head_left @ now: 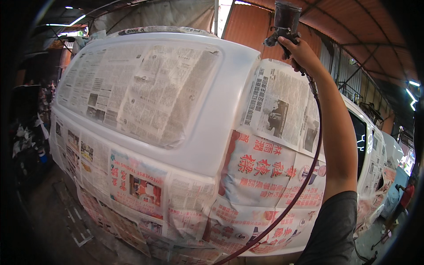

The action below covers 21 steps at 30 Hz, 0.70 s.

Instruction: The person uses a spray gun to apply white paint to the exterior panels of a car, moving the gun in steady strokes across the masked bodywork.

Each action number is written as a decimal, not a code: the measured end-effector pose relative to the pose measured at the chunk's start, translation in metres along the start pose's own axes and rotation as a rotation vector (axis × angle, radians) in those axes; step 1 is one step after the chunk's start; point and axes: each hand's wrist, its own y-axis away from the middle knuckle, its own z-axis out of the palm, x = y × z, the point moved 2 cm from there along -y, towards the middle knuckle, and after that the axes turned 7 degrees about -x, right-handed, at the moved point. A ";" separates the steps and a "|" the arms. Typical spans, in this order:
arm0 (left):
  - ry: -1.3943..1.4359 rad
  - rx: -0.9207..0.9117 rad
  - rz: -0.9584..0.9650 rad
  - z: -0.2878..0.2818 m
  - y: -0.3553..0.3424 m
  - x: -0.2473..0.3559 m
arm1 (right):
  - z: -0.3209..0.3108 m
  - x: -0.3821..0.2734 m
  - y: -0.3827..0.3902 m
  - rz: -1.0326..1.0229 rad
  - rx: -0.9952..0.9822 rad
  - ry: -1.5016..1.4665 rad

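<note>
My right hand is raised at the upper right, its fingers wrapped round the handle of a spray gun with a dark cup on top. A dark red hose hangs from the handle and curves down to the lower edge. The gun's nozzle points left, near the top corner of a white vehicle body. Newspaper sheets cover the window panel, and more masking newspaper covers the adjoining side and lower parts. My left hand is out of view.
At the far right a person in a red top stands beside the vehicle. Dark clutter lies at the left, with a metal frame on the floor. Corrugated sheets and lit tubes are overhead and behind.
</note>
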 end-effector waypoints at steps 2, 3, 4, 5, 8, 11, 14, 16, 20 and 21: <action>-0.019 -0.028 0.009 -0.007 0.006 0.004 | 0.009 -0.006 0.014 0.030 -0.042 0.041; -0.027 -0.046 0.015 -0.010 0.011 0.006 | 0.015 -0.009 0.023 0.033 -0.057 0.073; -0.035 -0.059 0.019 -0.015 0.015 0.008 | 0.023 -0.012 0.035 0.037 -0.071 0.100; -0.045 -0.075 0.024 -0.019 0.020 0.010 | 0.031 -0.017 0.051 0.033 -0.056 0.097; -0.095 -0.126 0.033 -0.034 0.032 0.017 | 0.046 -0.029 0.090 0.123 -0.138 0.118; -0.092 -0.188 0.099 -0.039 0.034 0.011 | 0.060 -0.038 0.132 0.284 -0.230 0.118; 0.161 -0.295 0.069 -0.044 0.040 0.011 | 0.075 -0.041 0.173 0.306 -0.324 0.084; 0.101 -0.384 -0.059 -0.055 0.046 0.018 | 0.083 -0.056 0.200 0.326 -0.404 0.017; 0.001 -0.496 -0.136 -0.076 0.047 0.023 | 0.098 -0.075 0.222 0.395 -0.591 -0.097; 0.008 -0.461 -0.092 -0.081 0.047 0.019 | 0.102 -0.077 0.219 0.396 -0.614 -0.122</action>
